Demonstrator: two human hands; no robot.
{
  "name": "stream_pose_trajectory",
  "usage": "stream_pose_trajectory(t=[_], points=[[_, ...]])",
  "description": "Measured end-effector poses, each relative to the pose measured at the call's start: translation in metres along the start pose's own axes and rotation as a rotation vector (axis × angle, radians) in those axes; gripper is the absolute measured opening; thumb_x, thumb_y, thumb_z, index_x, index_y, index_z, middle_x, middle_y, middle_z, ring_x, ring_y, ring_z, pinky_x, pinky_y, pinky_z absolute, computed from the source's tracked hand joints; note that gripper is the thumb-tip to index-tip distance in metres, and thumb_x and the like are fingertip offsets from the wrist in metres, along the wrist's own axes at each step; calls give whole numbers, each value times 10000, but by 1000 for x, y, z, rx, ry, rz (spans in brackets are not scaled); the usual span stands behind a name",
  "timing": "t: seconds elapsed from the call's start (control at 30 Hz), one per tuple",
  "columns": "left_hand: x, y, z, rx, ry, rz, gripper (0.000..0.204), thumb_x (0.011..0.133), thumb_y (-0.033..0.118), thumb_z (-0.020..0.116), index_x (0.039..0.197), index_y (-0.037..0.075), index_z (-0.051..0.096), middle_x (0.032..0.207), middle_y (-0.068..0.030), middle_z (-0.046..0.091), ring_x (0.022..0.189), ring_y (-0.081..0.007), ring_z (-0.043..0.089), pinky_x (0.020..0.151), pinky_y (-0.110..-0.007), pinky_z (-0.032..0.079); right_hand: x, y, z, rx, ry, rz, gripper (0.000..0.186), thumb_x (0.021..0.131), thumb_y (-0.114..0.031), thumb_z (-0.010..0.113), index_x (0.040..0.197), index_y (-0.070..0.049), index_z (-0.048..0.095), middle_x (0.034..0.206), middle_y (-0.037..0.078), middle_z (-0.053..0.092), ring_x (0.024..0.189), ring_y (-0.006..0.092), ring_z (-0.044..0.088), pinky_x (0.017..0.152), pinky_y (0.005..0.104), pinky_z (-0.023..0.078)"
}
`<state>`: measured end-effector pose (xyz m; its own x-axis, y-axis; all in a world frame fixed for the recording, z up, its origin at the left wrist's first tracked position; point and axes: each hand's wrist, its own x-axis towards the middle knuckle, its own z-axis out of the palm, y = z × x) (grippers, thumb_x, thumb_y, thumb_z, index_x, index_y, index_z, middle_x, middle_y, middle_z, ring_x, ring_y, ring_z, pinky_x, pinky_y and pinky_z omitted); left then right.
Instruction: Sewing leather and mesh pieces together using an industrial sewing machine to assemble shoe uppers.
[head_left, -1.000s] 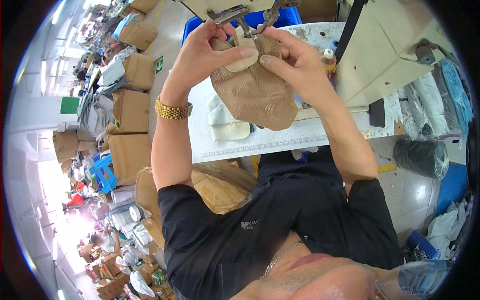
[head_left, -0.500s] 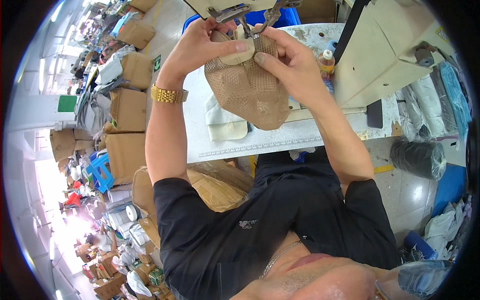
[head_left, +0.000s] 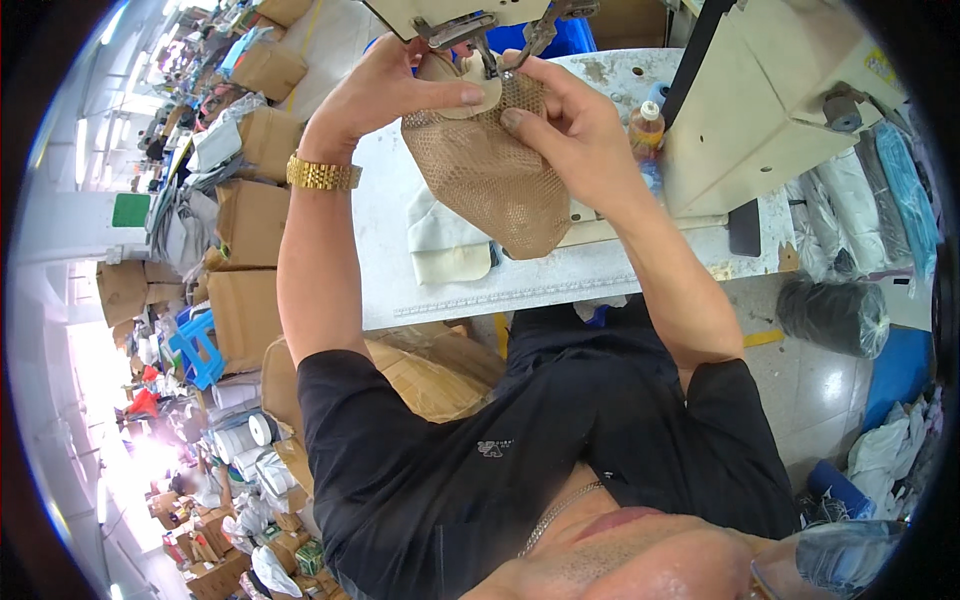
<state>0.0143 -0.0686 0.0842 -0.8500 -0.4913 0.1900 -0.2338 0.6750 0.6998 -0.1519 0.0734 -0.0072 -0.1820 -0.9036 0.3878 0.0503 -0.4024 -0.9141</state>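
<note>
A tan mesh fabric piece (head_left: 490, 180) hangs between my hands under the needle area of a sewing machine (head_left: 765, 105). Against its upper part lies a cream rounded patch (head_left: 482, 100), near the presser foot (head_left: 492, 68). My left hand (head_left: 385, 98) is closed on the left side of the work, thumb across the patch, most fingers hidden behind. On the other side my right hand (head_left: 575, 125) pinches the mesh, thumb in front and index fingertip beside the presser foot. The stitching point itself is partly covered by the foot.
Pale fabric pieces (head_left: 448, 245) lie on the white worktable (head_left: 385, 280), behind a ruler strip (head_left: 470, 303) along its front edge. A small bottle (head_left: 647, 130) stands by the machine. A blue bin (head_left: 565, 38) is beyond the table; cardboard boxes (head_left: 245, 310) stack up at left.
My left hand and wrist have shifted slightly left and down. The mesh has turned a little with its lower left side drawn in, and the patch sits slightly further left. Both hands keep their hold.
</note>
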Motion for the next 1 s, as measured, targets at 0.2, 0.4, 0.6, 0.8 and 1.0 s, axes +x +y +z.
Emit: stream_pose_trajectory(t=[0.2, 0.4, 0.6, 0.8, 1.0], points=[[3, -9, -3, -40, 4, 16, 526, 731, 243, 867, 1145, 12, 640, 1056, -26, 655, 969, -110, 591, 881, -279, 495, 2, -1, 1, -54, -2, 15, 491, 897, -30, 644, 1369, -64, 513, 763, -41, 600, 682, 7, 512, 608, 181, 404], [2, -12, 0, -93, 32, 21, 481, 742, 231, 859, 1124, 25, 653, 1045, -23, 664, 952, -100, 599, 863, -270, 502, 11, 5, -1, -72, 43, -76, 420, 879, -113, 664, 1279, -36, 565, 609, 2, 549, 508, 59, 529, 470, 227, 423], [0, -15, 5, -116, 88, 27, 403, 744, 205, 854, 1062, 29, 679, 990, -17, 673, 908, -90, 615, 833, -258, 507, 16, 2, -6, -13, -19, -44, 382, 896, -123, 662, 1262, -41, 588, 620, -14, 556, 512, 40, 522, 481, 212, 432], [-9, -2, 15, -89, 174, -43, 315, 749, 172, 846, 955, 0, 680, 891, -11, 675, 812, -75, 614, 763, -236, 513, 25, 5, -19, -71, -68, 0, 422, 918, -61, 640, 1331, -57, 550, 725, -55, 580, 648, 8, 507, 597, 180, 422], [-19, 8, 27, -79, 264, -7, 210, 777, 107, 814, 897, 10, 671, 872, -13, 672, 801, -62, 604, 751, -223, 511, 22, -14, -36, -249, 70, -68, 268, 891, -129, 667, 1147, -52, 664, 711, 19, 630, 653, 66, 590, 581, 229, 475]])
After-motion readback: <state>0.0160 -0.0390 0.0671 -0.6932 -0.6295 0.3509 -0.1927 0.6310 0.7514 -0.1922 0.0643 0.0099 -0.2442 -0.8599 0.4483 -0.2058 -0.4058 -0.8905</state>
